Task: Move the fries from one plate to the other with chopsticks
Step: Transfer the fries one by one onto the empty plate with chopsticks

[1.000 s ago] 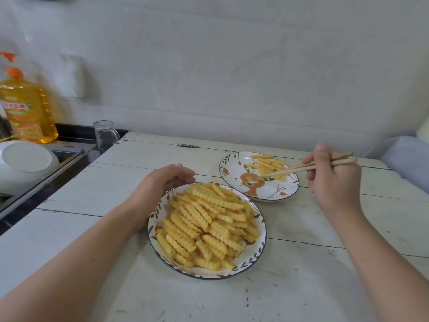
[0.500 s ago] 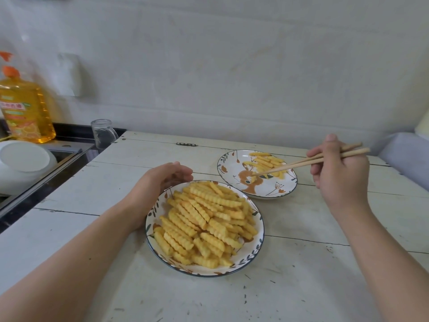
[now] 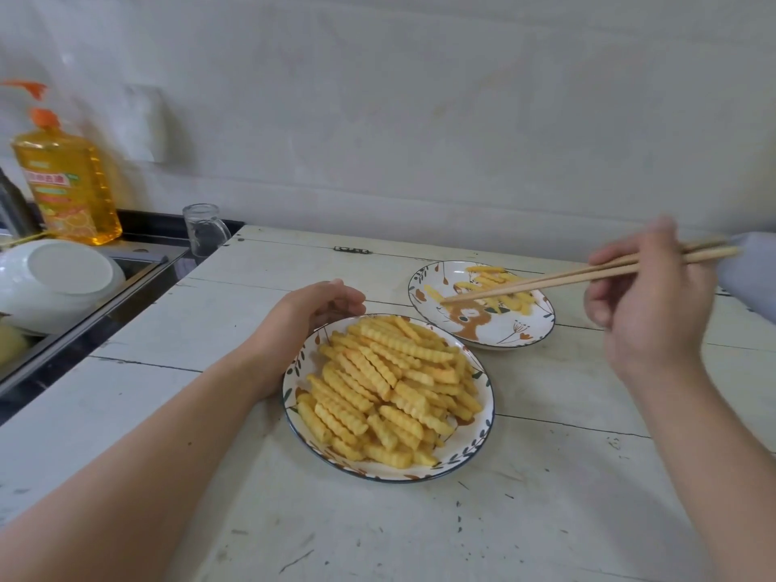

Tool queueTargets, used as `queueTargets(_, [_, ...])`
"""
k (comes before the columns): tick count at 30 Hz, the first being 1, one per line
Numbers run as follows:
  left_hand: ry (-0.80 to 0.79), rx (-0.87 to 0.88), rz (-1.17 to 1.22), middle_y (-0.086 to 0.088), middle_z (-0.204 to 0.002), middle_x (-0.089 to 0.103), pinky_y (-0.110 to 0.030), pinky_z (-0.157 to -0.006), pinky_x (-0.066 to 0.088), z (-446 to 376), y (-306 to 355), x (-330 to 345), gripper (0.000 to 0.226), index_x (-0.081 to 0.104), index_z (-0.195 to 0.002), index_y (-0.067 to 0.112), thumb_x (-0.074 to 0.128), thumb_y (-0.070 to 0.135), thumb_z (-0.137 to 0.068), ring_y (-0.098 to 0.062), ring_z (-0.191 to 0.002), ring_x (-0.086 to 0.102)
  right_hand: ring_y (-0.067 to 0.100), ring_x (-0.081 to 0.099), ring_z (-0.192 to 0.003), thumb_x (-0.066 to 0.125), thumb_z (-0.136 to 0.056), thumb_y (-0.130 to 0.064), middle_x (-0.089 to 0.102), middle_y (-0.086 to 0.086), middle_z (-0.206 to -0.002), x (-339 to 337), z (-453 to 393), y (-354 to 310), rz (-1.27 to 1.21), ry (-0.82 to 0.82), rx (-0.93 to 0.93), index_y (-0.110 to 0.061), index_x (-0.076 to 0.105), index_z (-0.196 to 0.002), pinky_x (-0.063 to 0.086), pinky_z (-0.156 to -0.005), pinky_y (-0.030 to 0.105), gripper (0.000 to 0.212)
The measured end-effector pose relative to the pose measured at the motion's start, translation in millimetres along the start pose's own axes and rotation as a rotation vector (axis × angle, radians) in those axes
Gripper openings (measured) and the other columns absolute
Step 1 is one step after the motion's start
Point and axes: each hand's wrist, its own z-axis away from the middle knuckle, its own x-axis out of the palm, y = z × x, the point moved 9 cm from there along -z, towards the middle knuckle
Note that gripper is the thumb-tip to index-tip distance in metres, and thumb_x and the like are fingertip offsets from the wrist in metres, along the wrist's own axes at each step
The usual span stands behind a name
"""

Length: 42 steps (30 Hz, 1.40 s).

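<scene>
Bench: white painted planks, scuffed and marked, carrying both plates; a dark sink edge runs along its 9 o'clock side.
Wall: pale and bare, rising behind the bench at 12 o'clock.
Left hand: lies on the bench at 10 o'clock of the near plate, fingers loosely curled against the rim; this grip is released and carries nothing.
Right hand: raised at 3 o'clock of the far plate, slightly blurred; this grip is grasping the chopsticks, fingers curled about their upper part.
Near plate: round, leaf-patterned rim, close to the person and just beside the far plate.
Fries: crinkle-cut and yellow, heaped across the near plate.
White bowl: upturned at the sink, toward 9 o'clock.
Far plate: patterned, with a brown animal drawing, at 1 o'clock of the near plate.
Yellow bottle: orange cap, standing by the wall at 10 o'clock.
Chopsticks: a wooden pair, slanting from the right hand toward 8 o'clock, tips close together over the far plate; whether they pinch a fry I cannot tell.
Moved fries: a few pieces lying on the far plate, mostly in its 12 o'clock half.
Glass mug: clear, at the bench's 11 o'clock corner.
</scene>
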Motion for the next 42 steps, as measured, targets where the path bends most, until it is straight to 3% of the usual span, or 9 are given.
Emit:
queueTargets(4, [0.001, -0.005, 0.002, -0.011, -0.119, 0.079, -0.031, -0.106, 0.049, 0.6, 0.4, 0.3, 0.04, 0.078, -0.113, 0.01, 0.046, 0.033, -0.11, -0.021, -0.116, 0.073, 0.013, 0.026, -0.029, 0.034, -0.107, -0.037, 0.038, 0.004, -0.044, 24.6, 16.7, -23.5, -0.251, -0.223, 0.093, -0.018, 0.058, -0.05, 0.023, -0.044, 0.012, 0.065])
queueTargets(11, [0.009, -0.012, 0.002, -0.011, -0.12, 0.079, -0.032, -0.103, 0.051, 3.2, 1.4, 0.3, 0.039, 0.079, -0.109, 0.013, 0.047, 0.035, -0.109, -0.023, -0.117, 0.073, 0.013, 0.032, -0.03, 0.051, -0.09, -0.052, 0.04, 0.007, -0.041, 61.5, 54.3, -26.7, -0.112, -0.59, 0.08, -0.017, 0.065, -0.054, 0.029, -0.043, 0.011, 0.051])
queueTargets(14, [0.005, -0.006, -0.004, -0.01, -0.119, 0.079, -0.036, -0.11, 0.049, 2.6, 1.1, 0.4, 0.039, 0.08, -0.109, 0.013, 0.048, 0.035, -0.109, -0.023, -0.117, 0.073, 0.012, 0.028, -0.028, 0.047, -0.094, -0.05, 0.038, 0.005, -0.039, 54.0, 45.1, -30.2, -0.141, -0.526, 0.084, -0.017, 0.064, -0.054, 0.026, -0.044, 0.011, 0.054])
queueTargets(17, [0.01, -0.004, -0.011, -0.008, -0.117, 0.08, -0.038, -0.112, 0.048, 0.5, -1.0, -1.7, 0.039, 0.08, -0.109, 0.013, 0.048, 0.035, -0.109, -0.02, -0.115, 0.074, 0.014, 0.026, -0.029, 0.038, -0.105, -0.037, 0.04, 0.003, -0.043, 30.7, 22.2, -28.1, -0.161, -0.297, 0.061, -0.018, 0.062, -0.053, 0.02, -0.044, 0.015, 0.06])
queueTargets(21, [0.0, 0.011, -0.028, -0.006, -0.115, 0.081, -0.041, -0.116, 0.045, -0.3, -2.4, -2.0, 0.04, 0.081, -0.109, 0.013, 0.047, 0.036, -0.109, -0.019, -0.115, 0.074, 0.012, 0.042, -0.044, 0.046, -0.103, -0.038, 0.059, -0.003, -0.06, -7.4, -2.5, -10.9, 0.116, -0.008, -0.056, -0.022, 0.066, -0.056, 0.031, -0.044, 0.022, 0.053])
queueTargets(26, [-0.04, 0.023, 0.032, -0.009, -0.115, 0.08, -0.045, -0.116, 0.045, -5.5, -4.6, -1.6, 0.04, 0.084, -0.101, 0.018, 0.061, 0.049, -0.092, -0.021, -0.115, 0.074, 0.011, 0.05, -0.047, 0.049, -0.097, -0.05, 0.057, -0.006, -0.053, -11.6, -9.3, 21.3, 0.364, -0.094, -0.052, -0.02, 0.069, -0.069, 0.039, -0.048, 0.024, 0.047])
queueTargets(34, [-0.067, 0.028, 0.035, -0.009, -0.115, 0.08, -0.048, -0.117, 0.045, -15.9, -10.5, -5.1, 0.043, 0.086, -0.1, 0.019, 0.064, 0.054, -0.085, -0.023, -0.116, 0.074, 0.013, 0.056, -0.049, 0.047, -0.099, -0.054, 0.061, 0.006, -0.062, -31.5, -20.2, 26.7, 0.447, 0.049, -0.089, -0.019, 0.068, -0.072, 0.049, -0.056, 0.039, 0.049])
queueTargets(38, [-0.041, 0.008, 0.043, -0.009, -0.118, 0.08, -0.046, -0.115, 0.046, -8.5, -11.6, -3.8, 0.037, 0.084, -0.101, 0.017, 0.055, 0.04, -0.103, -0.022, -0.116, 0.074, 0.012, 0.05, -0.042, 0.046, -0.104, -0.046, 0.055, 0.008, -0.059, -23.2, -15.9, 37.3, 0.437, 0.019, -0.066, -0.017, 0.065, -0.071, 0.045, -0.044, 0.027, 0.047])
queueTargets(42, [-0.051, 0.028, 0.022, -0.01, -0.114, 0.08, -0.046, -0.115, 0.046, -14.5, -6.6, -5.5, 0.042, 0.086, -0.099, 0.02, 0.063, 0.053, -0.086, -0.025, -0.118, 0.073, 0.014, 0.047, -0.039, 0.04, -0.106, -0.044, 0.052, 0.009, -0.054, -26.9, -13.9, 28.0, 0.338, 0.093, -0.047, -0.015, 0.062, -0.067, 0.039, -0.039, 0.025, 0.053])
